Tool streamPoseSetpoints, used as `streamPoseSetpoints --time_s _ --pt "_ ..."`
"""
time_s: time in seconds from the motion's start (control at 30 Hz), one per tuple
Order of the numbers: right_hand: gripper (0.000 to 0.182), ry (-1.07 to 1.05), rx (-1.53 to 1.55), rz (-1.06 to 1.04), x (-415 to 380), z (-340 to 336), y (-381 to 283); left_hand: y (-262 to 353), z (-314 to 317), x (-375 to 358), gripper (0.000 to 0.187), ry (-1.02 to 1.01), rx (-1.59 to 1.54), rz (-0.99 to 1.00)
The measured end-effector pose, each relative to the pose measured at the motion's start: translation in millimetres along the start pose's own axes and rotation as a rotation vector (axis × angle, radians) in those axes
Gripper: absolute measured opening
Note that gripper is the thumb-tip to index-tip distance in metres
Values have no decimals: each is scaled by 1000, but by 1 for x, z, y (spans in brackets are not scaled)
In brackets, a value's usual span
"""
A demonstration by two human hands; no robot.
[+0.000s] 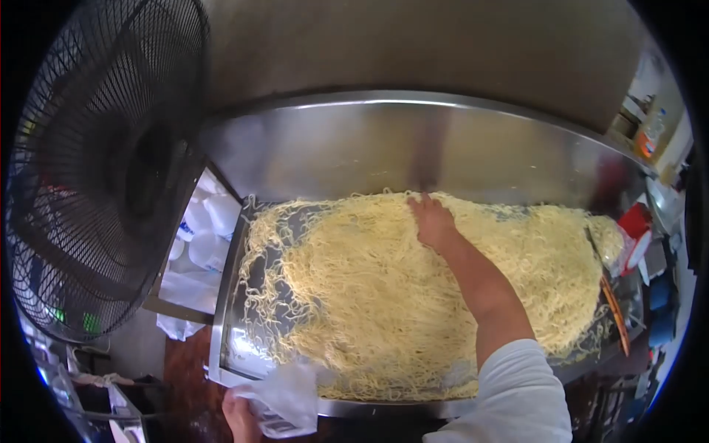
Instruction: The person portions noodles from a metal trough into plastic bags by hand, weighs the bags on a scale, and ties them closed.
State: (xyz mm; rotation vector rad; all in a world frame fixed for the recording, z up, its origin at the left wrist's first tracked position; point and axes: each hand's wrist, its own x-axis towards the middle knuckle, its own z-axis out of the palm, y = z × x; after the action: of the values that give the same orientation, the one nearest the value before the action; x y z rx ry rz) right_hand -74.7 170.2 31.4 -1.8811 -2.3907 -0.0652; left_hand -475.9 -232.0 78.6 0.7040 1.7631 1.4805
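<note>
Stainless steel tray (251,353) spreads below both hands, a black fan (111,159) left of them. Noodles (384,295) cover most of it; the right hand (434,221), fingers slightly parted, touches their far edge. Nearer the wearer, the left hand (240,415) pinches a clear plastic bag (284,399) over the near rim.

Pale yellow noodles (384,288) are sprawling in a tangled heap across the metal table, thinning into loose strands at its left, and my clear plastic bag (284,399) is hanging crumpled, gaping by the front edge.
</note>
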Motion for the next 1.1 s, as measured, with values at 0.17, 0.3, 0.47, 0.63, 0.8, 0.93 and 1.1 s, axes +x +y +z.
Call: streamPoseSetpoints --time_s 0.17,0.3,0.47,0.63,0.8,0.93,1.1 --pt "48 -234 181 49 23 23 -49 -45 -17 -42 32 -10 135 -230" --pt "39 -79 625 92 -5 -27 -37 -46 -2 -20 17 -248 359 -44" --pt "38 353 1193 -116 -16 -204 -32 -24 13 8 6 -227 -60 -111" --pt "26 542 1503 -99 -25 -366 -33 -14 23 29 10 -318 -163 -88" --pt "32 561 844 79 -49 -382 8 -21 23 35 7 -351 -159 -102" --pt "37 162 201 264 -87 -253 42 -39 14 39 5 -385 -173 -73" --pt "43 -332 44 283 -168 -38 -4 -27 19 18 5 -403 -74 -112"
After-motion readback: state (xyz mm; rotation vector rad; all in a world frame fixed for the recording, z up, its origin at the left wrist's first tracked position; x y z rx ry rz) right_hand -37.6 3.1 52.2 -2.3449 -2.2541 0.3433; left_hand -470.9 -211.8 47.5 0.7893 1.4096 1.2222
